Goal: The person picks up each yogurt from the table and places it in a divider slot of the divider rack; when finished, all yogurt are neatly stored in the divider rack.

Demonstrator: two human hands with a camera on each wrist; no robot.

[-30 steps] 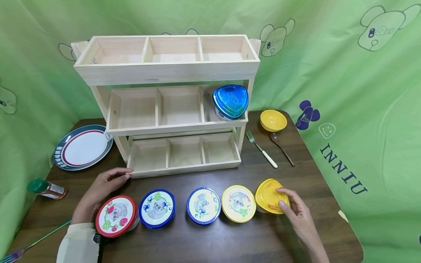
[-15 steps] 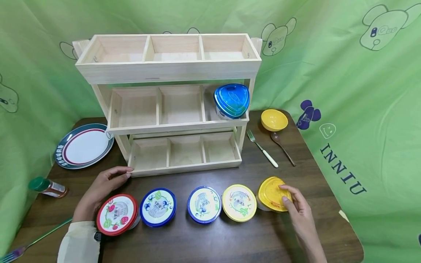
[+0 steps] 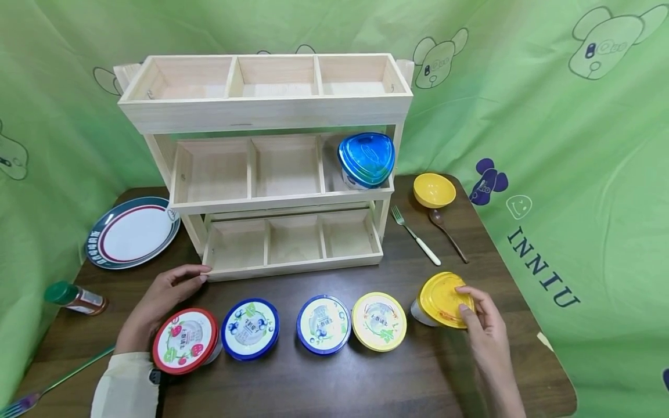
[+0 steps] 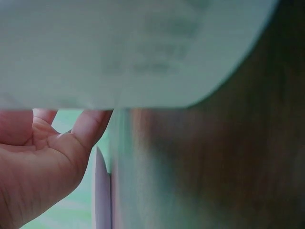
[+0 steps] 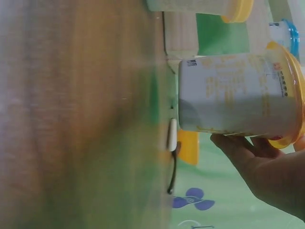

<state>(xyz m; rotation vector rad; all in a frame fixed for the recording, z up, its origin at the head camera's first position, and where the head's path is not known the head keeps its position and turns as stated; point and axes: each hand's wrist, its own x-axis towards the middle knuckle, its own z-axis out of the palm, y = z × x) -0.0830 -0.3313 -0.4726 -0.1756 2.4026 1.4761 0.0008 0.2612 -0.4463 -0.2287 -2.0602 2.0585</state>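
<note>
My right hand (image 3: pixel 478 313) grips a yellow-lidded tub (image 3: pixel 441 299) at the right end of a row of tubs and holds it tilted, just off the brown table (image 3: pixel 366 377). The right wrist view shows that tub (image 5: pixel 238 93) as white with yellow print, my fingers (image 5: pixel 248 148) curled under it. My left hand (image 3: pixel 167 290) rests flat on the table by the wooden rack's (image 3: pixel 266 168) lower tray, just behind a red-lidded tub (image 3: pixel 184 341). Two blue-lidded tubs (image 3: pixel 251 329) (image 3: pixel 324 324) and a yellow-lidded one (image 3: pixel 378 322) stand between.
A blue-lidded tub (image 3: pixel 367 161) sits in the rack's middle right compartment. A yellow bowl (image 3: pixel 434 190), fork (image 3: pixel 415 235) and spoon (image 3: pixel 446 232) lie right of the rack. A plate (image 3: pixel 130 232) and a green-capped bottle (image 3: pixel 75 299) lie at the left.
My right hand has lifted the rightmost yellow-lidded tub and moved it slightly right and back, tilting it. The left hand has stayed put.
</note>
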